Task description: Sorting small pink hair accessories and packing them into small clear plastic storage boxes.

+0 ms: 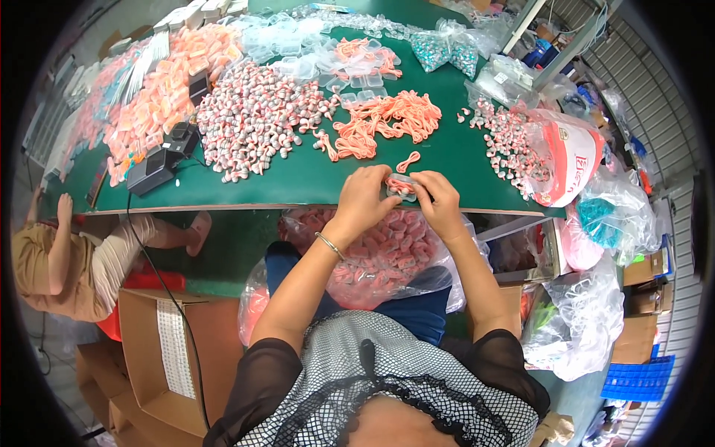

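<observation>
At the front edge of the green table, my left hand (365,197) and my right hand (439,200) grip a small clear plastic case (401,187) from both sides. Orange cord and small pink-and-grey pieces show inside it; whether its lid is closed I cannot tell. Just beyond the case lies a single looped orange cord (408,161). Farther back is a heap of bundled orange cords (398,118). To its left spreads a large pile of pink-and-grey pieces that look like earplugs (249,123). Clear empty cases (365,83) lie behind the cords.
A clear bag of filled cases (395,257) sits below the table edge by my legs. Black boxes with a cable (153,171) and orange cases (153,104) are left. A printed bag (570,160) spills pieces at right. Another person (67,261) sits far left near a cardboard box (160,357).
</observation>
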`<state>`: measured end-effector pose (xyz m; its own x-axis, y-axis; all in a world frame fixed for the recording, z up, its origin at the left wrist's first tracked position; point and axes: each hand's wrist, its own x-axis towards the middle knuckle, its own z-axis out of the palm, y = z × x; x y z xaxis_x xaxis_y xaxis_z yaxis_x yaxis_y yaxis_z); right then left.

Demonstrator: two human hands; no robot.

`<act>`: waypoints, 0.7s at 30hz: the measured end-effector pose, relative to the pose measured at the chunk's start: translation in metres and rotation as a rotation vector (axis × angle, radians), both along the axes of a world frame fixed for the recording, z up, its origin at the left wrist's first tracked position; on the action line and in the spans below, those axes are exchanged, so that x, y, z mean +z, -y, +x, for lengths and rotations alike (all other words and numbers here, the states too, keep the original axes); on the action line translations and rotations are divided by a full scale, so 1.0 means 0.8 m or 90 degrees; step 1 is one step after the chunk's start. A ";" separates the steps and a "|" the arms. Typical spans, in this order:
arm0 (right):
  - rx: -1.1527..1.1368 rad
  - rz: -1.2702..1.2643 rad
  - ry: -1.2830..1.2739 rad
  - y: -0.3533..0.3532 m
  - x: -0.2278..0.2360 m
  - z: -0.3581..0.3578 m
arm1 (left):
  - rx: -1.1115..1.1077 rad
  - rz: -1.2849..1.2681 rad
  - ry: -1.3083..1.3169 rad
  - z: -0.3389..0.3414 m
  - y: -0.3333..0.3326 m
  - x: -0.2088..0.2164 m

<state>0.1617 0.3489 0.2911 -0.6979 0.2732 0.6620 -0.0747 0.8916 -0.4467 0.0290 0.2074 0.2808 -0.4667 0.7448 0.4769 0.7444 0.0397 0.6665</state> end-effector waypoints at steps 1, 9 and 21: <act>-0.008 0.000 -0.008 0.001 -0.001 0.000 | 0.013 0.003 0.008 0.000 0.000 0.001; -0.019 -0.002 -0.027 0.003 -0.004 -0.001 | 0.076 -0.066 0.089 0.000 -0.007 0.008; -0.016 0.033 -0.051 0.011 -0.009 0.002 | 0.193 -0.044 0.145 0.014 -0.015 0.006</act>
